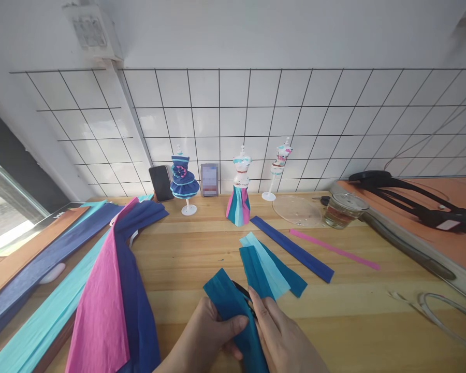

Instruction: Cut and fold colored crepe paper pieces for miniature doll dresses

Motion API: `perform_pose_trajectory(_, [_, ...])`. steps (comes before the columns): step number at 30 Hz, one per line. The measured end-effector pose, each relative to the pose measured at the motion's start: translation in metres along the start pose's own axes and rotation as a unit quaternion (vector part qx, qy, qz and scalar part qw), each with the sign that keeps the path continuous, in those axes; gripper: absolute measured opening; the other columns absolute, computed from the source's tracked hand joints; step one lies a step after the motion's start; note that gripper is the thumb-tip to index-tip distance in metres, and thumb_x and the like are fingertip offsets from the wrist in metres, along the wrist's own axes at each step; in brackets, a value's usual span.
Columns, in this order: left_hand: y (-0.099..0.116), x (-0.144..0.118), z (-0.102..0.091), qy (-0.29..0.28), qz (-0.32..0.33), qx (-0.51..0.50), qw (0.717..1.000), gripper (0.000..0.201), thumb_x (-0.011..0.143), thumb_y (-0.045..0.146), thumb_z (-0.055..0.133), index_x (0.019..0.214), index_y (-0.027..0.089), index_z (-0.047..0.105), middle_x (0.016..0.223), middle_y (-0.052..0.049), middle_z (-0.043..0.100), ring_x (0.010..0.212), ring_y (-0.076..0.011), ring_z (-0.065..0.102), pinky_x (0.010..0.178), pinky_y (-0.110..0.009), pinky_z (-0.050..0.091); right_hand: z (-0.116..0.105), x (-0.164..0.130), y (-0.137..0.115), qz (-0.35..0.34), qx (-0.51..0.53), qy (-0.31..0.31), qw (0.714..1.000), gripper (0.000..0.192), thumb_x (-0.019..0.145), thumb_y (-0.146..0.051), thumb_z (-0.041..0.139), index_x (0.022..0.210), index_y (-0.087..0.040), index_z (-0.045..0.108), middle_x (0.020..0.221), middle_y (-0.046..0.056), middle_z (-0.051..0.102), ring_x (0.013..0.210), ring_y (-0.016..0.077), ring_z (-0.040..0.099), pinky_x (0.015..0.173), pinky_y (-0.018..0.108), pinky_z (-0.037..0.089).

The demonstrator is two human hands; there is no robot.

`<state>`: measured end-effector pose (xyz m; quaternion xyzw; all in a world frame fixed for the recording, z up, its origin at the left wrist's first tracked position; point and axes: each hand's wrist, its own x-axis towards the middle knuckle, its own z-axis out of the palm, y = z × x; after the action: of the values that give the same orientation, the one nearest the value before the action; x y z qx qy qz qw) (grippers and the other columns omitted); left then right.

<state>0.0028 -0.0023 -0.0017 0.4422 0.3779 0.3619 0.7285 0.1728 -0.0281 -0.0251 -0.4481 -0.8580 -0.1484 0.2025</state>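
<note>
Long crepe paper sheets (101, 290) in navy, turquoise & pink are fanning across the left side of the wooden desk (373, 311), spilling off its near edge. Far left-centre, a dark phone (161, 183) is leaning against the tiled wall, w/ a mini mannequin in a blue ruffled dress (184, 181) standing just beside it. Near centre, the left hand (205, 336) is pinching a dark teal paper strip (227, 303), thumb on top & fingers under; the right hand (283, 336) is closing on the same strip from the right, w/ something dark, poss. scissors, showing betw. the two hands — can't tell for sure. Just beyond, three cut teal & light-blue pieces (272, 269) are lying overlapped. Far centre, a second mannequin in a striped skirt (239, 194) and a third, tilted one (278, 166) are standing by the wall. To the right, a navy strip (293, 248) & thin pink strip (334, 249) are lying diagonally; a glass jar (344, 210) is sitting far right.
</note>
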Motion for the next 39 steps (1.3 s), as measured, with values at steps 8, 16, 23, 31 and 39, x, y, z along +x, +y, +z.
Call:
perform_pose_trajectory(8, [-0.004,0.002,0.001,-0.003,0.011,0.001,1.000,0.049,0.061,0.039,0.076,0.098,0.013,0.058,0.074,-0.005,0.066,0.054,-0.0123,0.061,0.038,-0.015,0.047,-0.001,0.000,0.001,0.012,0.010,-0.016,1.000,0.052,0.086,-0.009,0.026,0.138,-0.005,0.027,0.108,0.016,0.063,0.085,0.0188,0.066,0.068,0.022,0.056])
perform_pose_trajectory(16, [-0.001,-0.002,0.004,-0.001,0.016,0.003,1.000,0.043,0.062,0.039,0.075,0.091,0.010,0.062,0.068,-0.006,0.066,0.051,-0.0114,0.060,0.038,-0.014,0.045,-0.003,-0.001,-0.001,0.012,0.029,-0.005,0.999,0.053,0.084,-0.007,0.028,0.138,-0.006,0.027,0.104,0.015,0.064,0.082,0.0185,0.066,0.066,0.022,0.056])
perform_pose_trajectory(23, [-0.008,0.001,0.001,0.007,0.009,-0.004,1.000,0.051,0.058,0.039,0.078,0.099,0.013,0.060,0.076,-0.007,0.068,0.052,-0.0137,0.062,0.035,-0.015,0.046,-0.007,0.001,-0.002,0.021,0.039,-0.005,0.999,0.055,0.083,-0.009,0.032,0.138,-0.004,0.027,0.106,0.016,0.063,0.084,0.0193,0.066,0.067,0.022,0.056])
perform_pose_trajectory(31, [-0.004,0.000,0.002,-0.010,0.013,-0.001,1.000,0.046,0.060,0.039,0.077,0.095,0.012,0.060,0.073,-0.006,0.067,0.052,-0.0123,0.061,0.037,-0.014,0.046,-0.010,0.003,-0.003,0.023,0.039,0.031,0.998,0.055,0.088,-0.012,0.026,0.142,-0.010,0.015,0.096,0.012,0.066,0.076,0.0187,0.067,0.060,0.022,0.056])
perform_pose_trajectory(39, [-0.007,0.001,0.000,-0.018,0.006,-0.002,1.000,0.048,0.061,0.040,0.076,0.096,0.011,0.061,0.075,-0.008,0.068,0.054,-0.0138,0.062,0.038,-0.015,0.047,-0.010,0.001,-0.004,0.028,0.035,0.024,0.999,0.054,0.086,-0.009,0.027,0.140,-0.010,0.024,0.096,0.012,0.065,0.078,0.0184,0.066,0.062,0.022,0.055])
